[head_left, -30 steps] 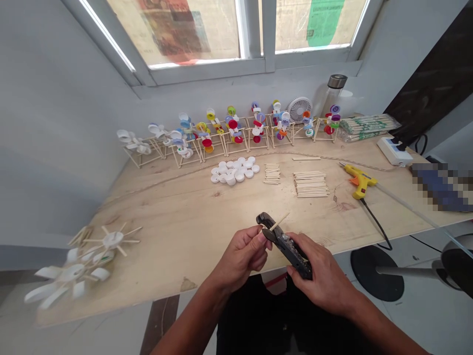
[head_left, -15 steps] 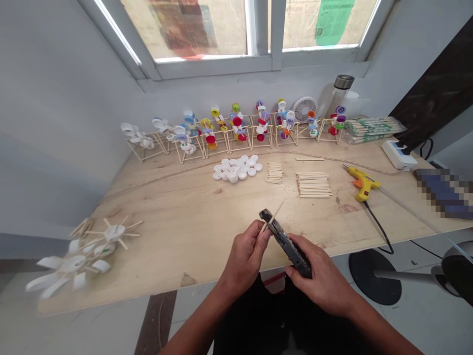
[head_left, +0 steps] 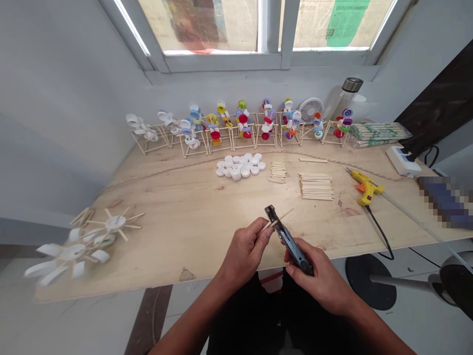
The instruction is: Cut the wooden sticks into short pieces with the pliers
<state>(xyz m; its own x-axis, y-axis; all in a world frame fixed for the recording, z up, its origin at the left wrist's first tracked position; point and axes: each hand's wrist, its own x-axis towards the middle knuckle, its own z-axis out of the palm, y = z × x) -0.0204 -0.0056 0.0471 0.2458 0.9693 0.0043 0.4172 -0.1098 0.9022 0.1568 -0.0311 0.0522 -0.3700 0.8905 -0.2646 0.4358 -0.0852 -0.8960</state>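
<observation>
Left hand [head_left: 246, 250] pinches thin, pale wooden stick [head_left: 287, 213], which crosses the tip of black metal pliers [head_left: 293, 247]; right hand [head_left: 318, 271] wrapped round these, above tabletop [head_left: 166, 222]. Step: apparently cutting. Next squeeze would call for steady stick, left hand clear.

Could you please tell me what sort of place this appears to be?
Probably a craft workspace by a window: a yellow glue gun, a cluster of white caps and a stack of wooden sticks lie on the table.
</observation>
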